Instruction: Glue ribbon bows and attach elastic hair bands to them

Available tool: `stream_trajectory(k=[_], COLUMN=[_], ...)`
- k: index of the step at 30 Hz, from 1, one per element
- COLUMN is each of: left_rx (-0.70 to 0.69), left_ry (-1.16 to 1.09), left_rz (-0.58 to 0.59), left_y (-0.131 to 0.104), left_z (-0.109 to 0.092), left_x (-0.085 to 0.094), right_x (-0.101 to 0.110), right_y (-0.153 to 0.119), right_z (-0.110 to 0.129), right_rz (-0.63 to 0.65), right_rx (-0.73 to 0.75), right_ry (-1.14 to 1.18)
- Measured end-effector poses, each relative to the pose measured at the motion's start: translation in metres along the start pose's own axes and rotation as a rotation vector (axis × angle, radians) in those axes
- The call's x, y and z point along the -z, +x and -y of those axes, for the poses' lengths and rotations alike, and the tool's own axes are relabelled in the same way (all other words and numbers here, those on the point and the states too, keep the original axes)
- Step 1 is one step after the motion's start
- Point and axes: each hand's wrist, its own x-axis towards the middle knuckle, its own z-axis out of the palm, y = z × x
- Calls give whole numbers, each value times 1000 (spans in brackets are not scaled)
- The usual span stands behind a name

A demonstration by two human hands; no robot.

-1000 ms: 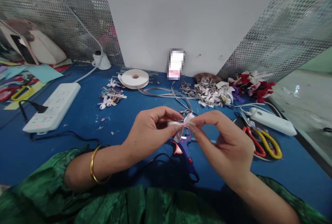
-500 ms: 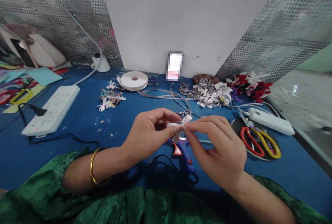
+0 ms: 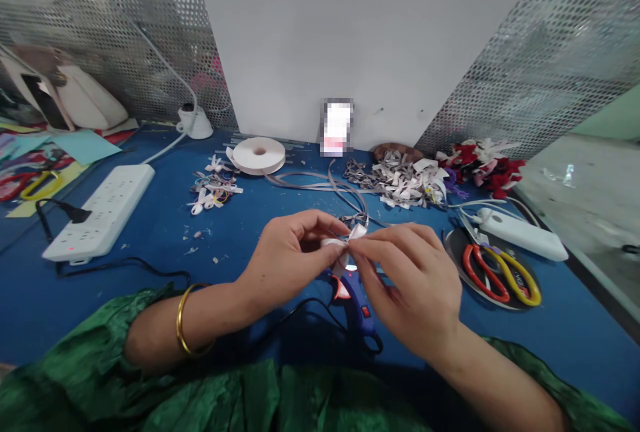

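Note:
A small pale pink ribbon bow (image 3: 357, 232) is pinched between my two hands at the middle of the table. My left hand (image 3: 295, 249) grips its left side between thumb and fingers. From the other side, the thumb and forefinger of my right hand (image 3: 413, 282) close on the bow near its centre, hiding part of it. Just beneath the hands lies a blue glue gun (image 3: 359, 302) with an orange trigger, its front partly covered by my fingers. Grey ribbon (image 3: 320, 182) trails across the table behind.
A white ribbon roll (image 3: 259, 155) and a pile of bows (image 3: 407, 179) lie farther back. Scissors with red and yellow handles (image 3: 510, 275) rest at right on a dark disc. A white power strip (image 3: 103, 212) is at left. A phone (image 3: 337, 127) leans on the white board (image 3: 370, 39).
My right hand has shifted slightly left, closer to my left hand, and covers more of the bow. The left hand stays almost in place.

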Motion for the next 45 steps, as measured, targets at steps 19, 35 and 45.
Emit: stream_trajectory(k=[19,35,45], left_rx=[-11,-4,-8], left_ry=[59,51,68], left_rz=[-20,-42,-23], left_y=[-2,0,4], left_z=[-6,-3,0], left_x=[3,3,9], right_x=[10,8,-21], right_y=[4,6,-37], right_z=[1,-15,-119], right_rz=[-95,-133,211], right_rx=[-470,-333,-611], right_ry=[415,185,-37])
